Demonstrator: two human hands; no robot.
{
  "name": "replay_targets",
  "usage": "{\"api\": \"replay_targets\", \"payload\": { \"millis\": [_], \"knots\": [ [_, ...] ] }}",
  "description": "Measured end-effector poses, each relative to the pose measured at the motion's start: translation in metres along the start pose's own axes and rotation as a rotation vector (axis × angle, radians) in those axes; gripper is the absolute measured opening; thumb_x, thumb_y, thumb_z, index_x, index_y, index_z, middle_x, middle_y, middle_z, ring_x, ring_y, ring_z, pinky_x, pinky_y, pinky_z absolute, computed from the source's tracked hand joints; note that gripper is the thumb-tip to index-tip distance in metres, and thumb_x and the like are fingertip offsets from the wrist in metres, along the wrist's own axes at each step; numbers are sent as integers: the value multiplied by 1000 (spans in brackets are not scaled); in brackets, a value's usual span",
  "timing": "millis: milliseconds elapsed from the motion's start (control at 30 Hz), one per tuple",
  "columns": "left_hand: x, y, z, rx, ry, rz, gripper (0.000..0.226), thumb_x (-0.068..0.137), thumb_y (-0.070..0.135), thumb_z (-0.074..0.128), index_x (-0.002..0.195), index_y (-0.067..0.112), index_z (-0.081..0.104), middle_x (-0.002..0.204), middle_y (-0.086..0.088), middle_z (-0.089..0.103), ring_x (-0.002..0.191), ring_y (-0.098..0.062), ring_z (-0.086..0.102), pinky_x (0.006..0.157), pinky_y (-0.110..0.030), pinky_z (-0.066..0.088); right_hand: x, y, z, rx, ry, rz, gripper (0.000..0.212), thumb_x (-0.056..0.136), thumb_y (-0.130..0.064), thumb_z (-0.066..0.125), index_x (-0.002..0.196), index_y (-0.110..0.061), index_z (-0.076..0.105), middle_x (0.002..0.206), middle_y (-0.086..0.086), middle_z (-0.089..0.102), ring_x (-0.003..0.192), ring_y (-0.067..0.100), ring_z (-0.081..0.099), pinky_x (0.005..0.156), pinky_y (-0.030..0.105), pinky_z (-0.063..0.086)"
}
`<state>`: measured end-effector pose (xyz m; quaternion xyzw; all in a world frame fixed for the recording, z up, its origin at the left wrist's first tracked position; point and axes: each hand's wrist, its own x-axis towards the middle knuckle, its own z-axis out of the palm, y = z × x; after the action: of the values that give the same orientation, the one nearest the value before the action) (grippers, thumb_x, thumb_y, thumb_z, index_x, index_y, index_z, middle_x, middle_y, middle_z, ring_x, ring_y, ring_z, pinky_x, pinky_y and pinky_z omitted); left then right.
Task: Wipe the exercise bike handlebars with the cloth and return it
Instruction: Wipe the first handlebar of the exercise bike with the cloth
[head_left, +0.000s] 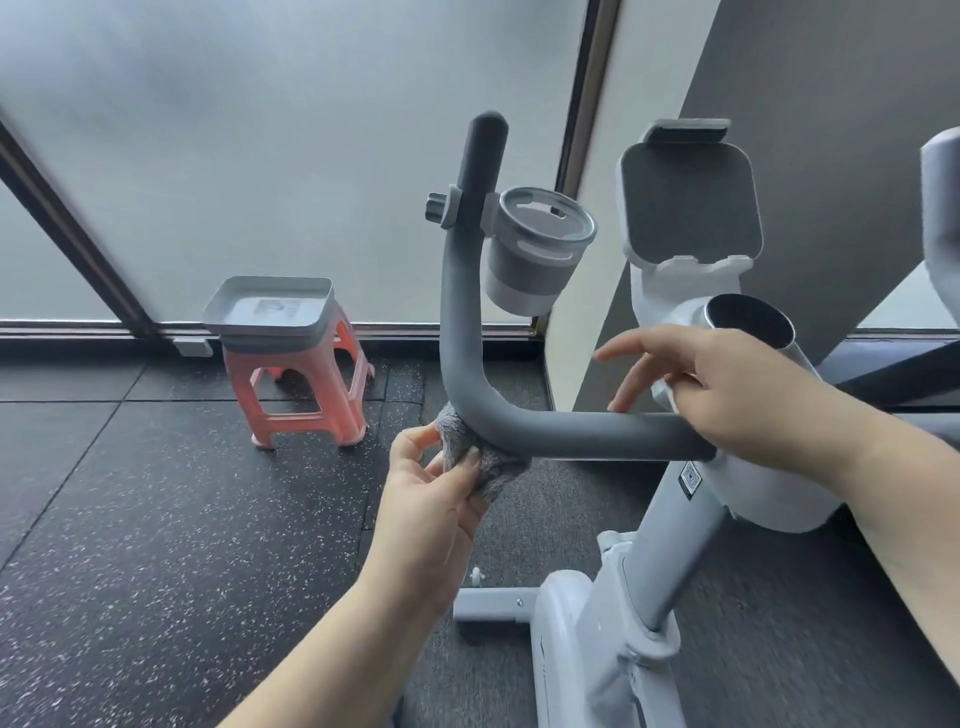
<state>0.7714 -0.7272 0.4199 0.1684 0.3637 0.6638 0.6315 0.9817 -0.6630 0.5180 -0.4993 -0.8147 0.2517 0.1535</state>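
Note:
The grey padded left handlebar (571, 431) runs from the white bike stem (670, 545) leftward, then bends up to a rounded tip. A fluffy grey cloth (485, 462) is pressed under the bend, and my left hand (431, 499) grips it from below. My right hand (727, 389) rests on top of the bar beside the stem, fingers spread and holding nothing. Part of the right handlebar (940, 218) shows at the frame's right edge.
A grey cup holder (535, 260) is clamped to the upright part of the bar. A tablet holder (691, 202) stands behind the stem. An orange plastic stool (306, 384) carries a grey tray (270, 312) by the frosted window. Black speckled rubber floor lies below.

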Motion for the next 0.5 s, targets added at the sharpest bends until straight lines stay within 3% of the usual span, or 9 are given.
{"api": "replay_targets", "payload": {
  "millis": [100, 233, 400, 500],
  "knots": [
    [-9, -10, 6, -8, -11, -30, 29, 89, -16, 43, 95, 13, 44, 80, -10, 71, 71, -22, 70, 59, -27, 57, -5, 6, -3, -20, -18, -2, 74, 76, 17, 34, 115, -41, 57, 86, -28, 71, 48, 8, 41, 50, 12, 35],
    [-17, -24, 14, -19, -27, -72, 29, 89, -14, 44, 93, 15, 44, 74, -5, 70, 65, -13, 68, 55, -23, 55, -12, 8, -5, -21, -17, -13, 71, 78, 17, 35, 114, -41, 58, 89, -27, 72, 50, 7, 44, 52, 11, 36],
    [-23, -35, 26, -13, -42, -133, 31, 88, -16, 44, 94, 14, 46, 73, -4, 68, 61, -11, 66, 53, -22, 53, -23, 9, -5, -27, 13, -67, 52, 86, 7, 48, 109, -38, 63, 93, -25, 71, 62, 2, 56, 62, 10, 40],
    [-27, -43, 37, -14, -54, -186, 32, 88, -17, 43, 92, 14, 46, 64, -1, 66, 54, -9, 63, 48, -20, 52, -28, 9, -9, -67, 64, -98, 38, 85, 4, 58, 105, -27, 69, 79, -32, 64, 67, -17, 53, 66, 1, 35]
  ]
}}
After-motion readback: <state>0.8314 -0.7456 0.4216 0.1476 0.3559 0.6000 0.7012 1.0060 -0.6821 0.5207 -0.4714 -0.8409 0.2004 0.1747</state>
